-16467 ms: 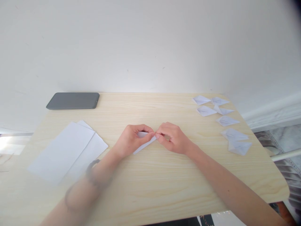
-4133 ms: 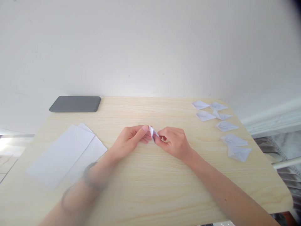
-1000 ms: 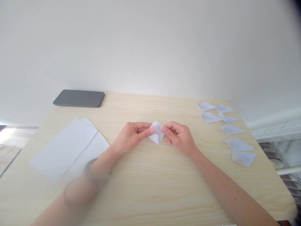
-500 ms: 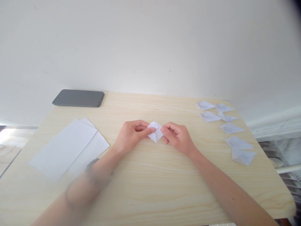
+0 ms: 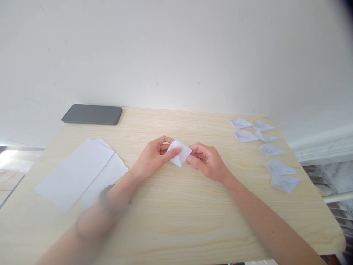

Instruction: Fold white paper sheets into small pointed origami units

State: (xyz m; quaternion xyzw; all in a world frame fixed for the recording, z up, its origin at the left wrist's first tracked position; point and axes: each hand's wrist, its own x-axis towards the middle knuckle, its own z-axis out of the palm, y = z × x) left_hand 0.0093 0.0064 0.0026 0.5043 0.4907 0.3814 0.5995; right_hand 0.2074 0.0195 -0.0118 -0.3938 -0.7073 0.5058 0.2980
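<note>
A small piece of folded white paper (image 5: 175, 156) with a diamond-like outline is up between my hands, over the middle of the table. My left hand (image 5: 154, 154) pinches its left side, thumb flat on top and fingers behind. At the right corner, my right hand (image 5: 208, 160) has its curled index finger and thumb around the paper's edge; the other fingers are bent beneath and partly hidden. A crease runs down toward the paper's lower tip.
Flat white paper sheets (image 5: 79, 169) overlap at the left of the wooden table (image 5: 176, 221). Behind them lies a dark phone (image 5: 92, 114) near the wall (image 5: 176, 55). Several folded paper pieces (image 5: 271, 149) are laid along the right side.
The folded paper has turned and shifted slightly left, showing a smoother face. My left hand's fingers lifted a little behind it, and my right thumb slid down to the lower right edge.
</note>
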